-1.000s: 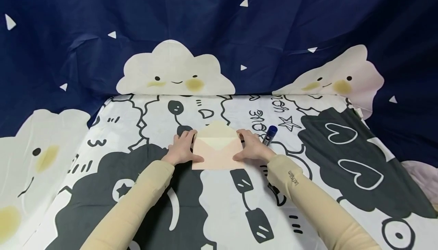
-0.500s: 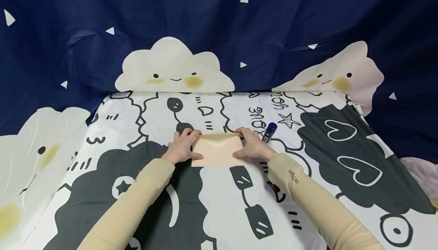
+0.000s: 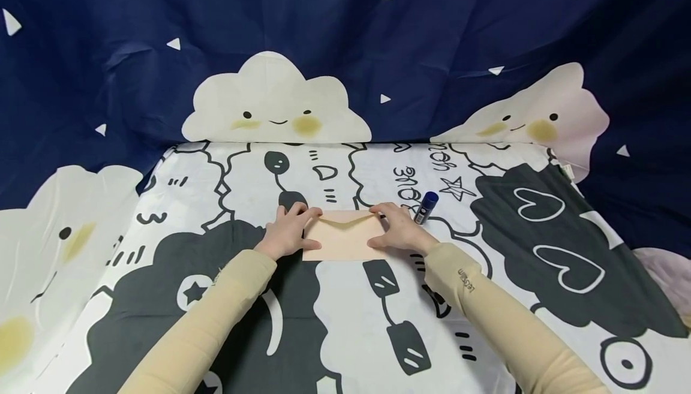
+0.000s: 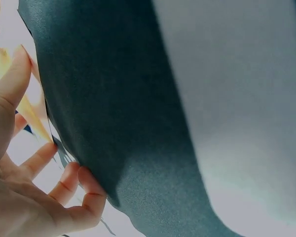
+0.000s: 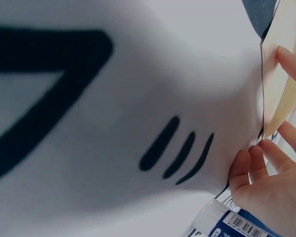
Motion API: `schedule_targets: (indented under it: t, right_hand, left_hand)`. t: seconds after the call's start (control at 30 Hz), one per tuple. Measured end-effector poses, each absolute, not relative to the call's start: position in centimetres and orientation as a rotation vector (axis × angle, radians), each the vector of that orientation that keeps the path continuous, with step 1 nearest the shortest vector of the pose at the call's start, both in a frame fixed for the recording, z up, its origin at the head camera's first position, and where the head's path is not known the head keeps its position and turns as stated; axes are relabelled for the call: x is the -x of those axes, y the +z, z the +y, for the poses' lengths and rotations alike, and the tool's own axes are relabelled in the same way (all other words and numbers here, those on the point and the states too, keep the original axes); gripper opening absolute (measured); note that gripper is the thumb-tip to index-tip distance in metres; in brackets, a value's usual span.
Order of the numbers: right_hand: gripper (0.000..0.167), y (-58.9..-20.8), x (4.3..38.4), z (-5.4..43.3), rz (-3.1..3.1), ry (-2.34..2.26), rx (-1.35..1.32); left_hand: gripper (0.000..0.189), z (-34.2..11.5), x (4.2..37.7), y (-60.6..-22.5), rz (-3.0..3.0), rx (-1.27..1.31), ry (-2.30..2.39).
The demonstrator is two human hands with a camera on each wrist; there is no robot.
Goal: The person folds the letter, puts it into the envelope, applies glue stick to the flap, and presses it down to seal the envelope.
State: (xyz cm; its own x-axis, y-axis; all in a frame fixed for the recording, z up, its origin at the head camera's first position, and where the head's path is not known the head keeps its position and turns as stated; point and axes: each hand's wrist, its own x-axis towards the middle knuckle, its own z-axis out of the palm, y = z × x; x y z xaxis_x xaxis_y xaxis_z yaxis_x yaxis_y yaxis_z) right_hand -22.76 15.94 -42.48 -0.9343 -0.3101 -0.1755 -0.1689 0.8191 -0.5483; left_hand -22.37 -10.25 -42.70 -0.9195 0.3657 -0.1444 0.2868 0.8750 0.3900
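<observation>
A pale pink envelope [image 3: 342, 245] lies on the printed cloth in the middle of the head view. Its pointed flap [image 3: 345, 217] is folded over toward the person, its lower edge lifted off the front. My left hand [image 3: 286, 231] holds the envelope's left side, thumb low on the front and forefinger at the flap's upper corner. On the other side, my right hand [image 3: 400, 231] grips in the same way. The right wrist view shows the envelope edge [image 5: 276, 74] with thumb and fingertips on it; the left wrist view shows the yellowish inner flap [image 4: 33, 116].
A glue stick [image 3: 426, 208] with a dark blue cap lies just right of the right hand. The black-and-white cartoon cloth [image 3: 356, 334] covers the surface. Behind it hangs a navy curtain [image 3: 324, 16] with cloud prints.
The envelope's flap has swung from pointing away to folded down toward the person. Both hands stay at the sides, their forefingers following the flap. The glue stick stays put.
</observation>
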Motion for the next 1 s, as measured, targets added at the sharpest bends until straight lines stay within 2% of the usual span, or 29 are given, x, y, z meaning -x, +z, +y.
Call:
schedule_targets:
  t: [1.0]
  right_hand:
    - [0.062, -42.46, 22.38, 16.09, 2.753, -0.683, 0.476]
  left_hand:
    - [0.055, -9.95, 21.87, -42.82, 2.837, -0.503, 0.451]
